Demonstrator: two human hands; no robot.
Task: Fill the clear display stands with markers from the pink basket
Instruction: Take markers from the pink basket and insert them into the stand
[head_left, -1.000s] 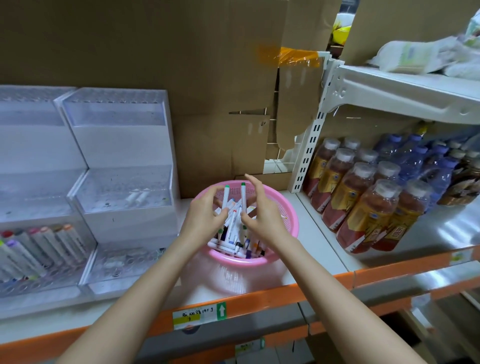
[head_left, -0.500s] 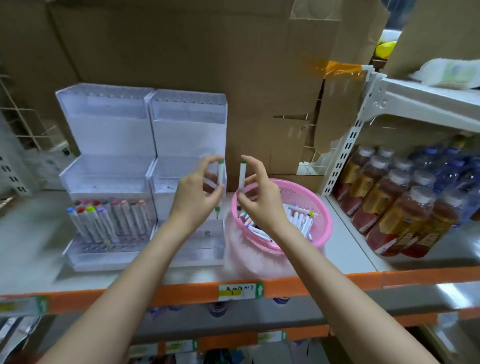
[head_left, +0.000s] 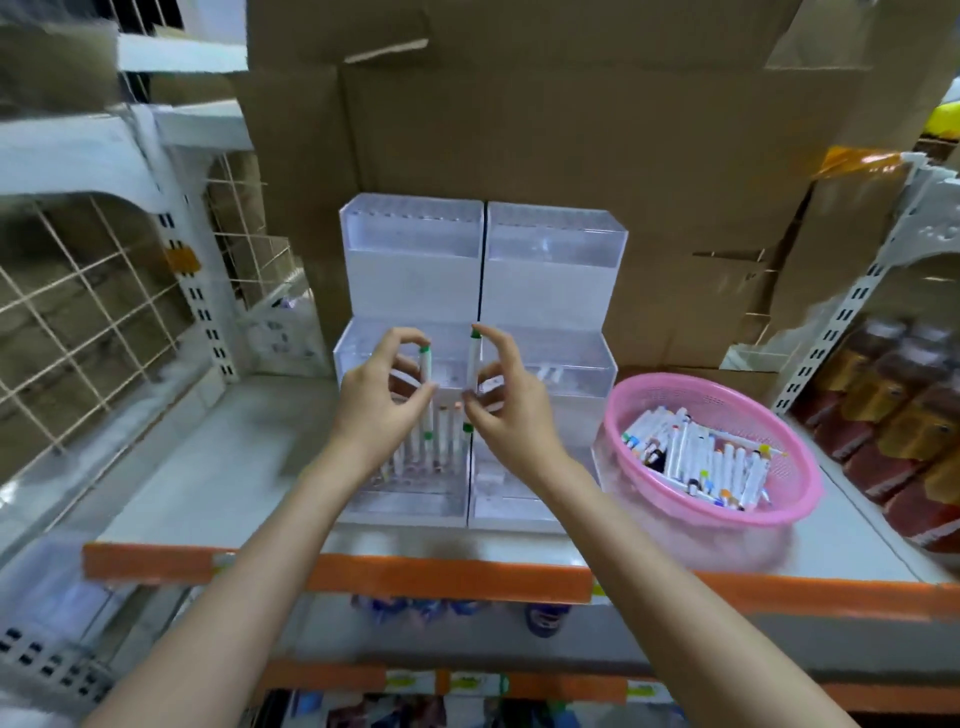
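The left hand (head_left: 374, 410) and right hand (head_left: 511, 410) each pinch a green marker (head_left: 426, 371). They moved from the pink basket (head_left: 802, 501) to the clear stands (head_left: 415, 270), ready to fill them.

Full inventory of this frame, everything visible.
display stands: two, clear, side by side mid-shelf
stand markers: one row, count unclear, left stand's bottom tier
basket: one, pink, right of stands
basket markers: many, white, mixed caps, in basket
held markers: two, white, green caps, upright, one per hand
bottles: several, brownish, far right
cardboard: brown, behind stands
shelf: grey, orange front edge
left hand: pinches one marker
right hand: pinches the other
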